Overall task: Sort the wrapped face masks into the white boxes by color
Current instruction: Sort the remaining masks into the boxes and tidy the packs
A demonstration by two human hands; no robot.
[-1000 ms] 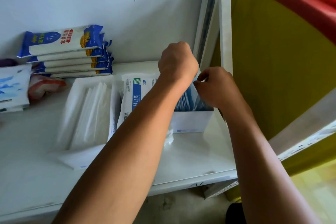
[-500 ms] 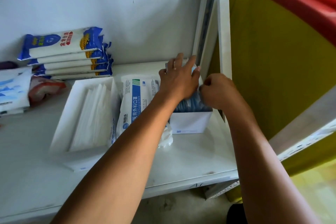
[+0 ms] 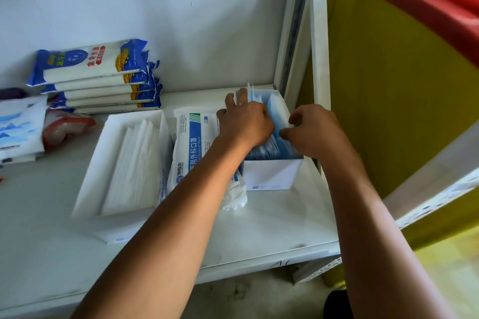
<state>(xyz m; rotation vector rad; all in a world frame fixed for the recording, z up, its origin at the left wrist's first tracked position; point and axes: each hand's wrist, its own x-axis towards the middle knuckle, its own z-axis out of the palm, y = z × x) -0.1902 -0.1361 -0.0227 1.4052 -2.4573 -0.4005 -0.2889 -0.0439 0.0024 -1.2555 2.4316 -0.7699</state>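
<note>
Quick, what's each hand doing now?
Left hand: open, straight fingers pressing the blue wrapped face masks in the white cardboard box.
Right hand: fingers curled; grip cannot be told.

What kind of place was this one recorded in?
Probably a stockroom or a small shop's storage corner: a white metal rack shelf holds stacked blue-and-white packets, a sealed surgical mask pack and open white boxes of wrapped masks.
</note>
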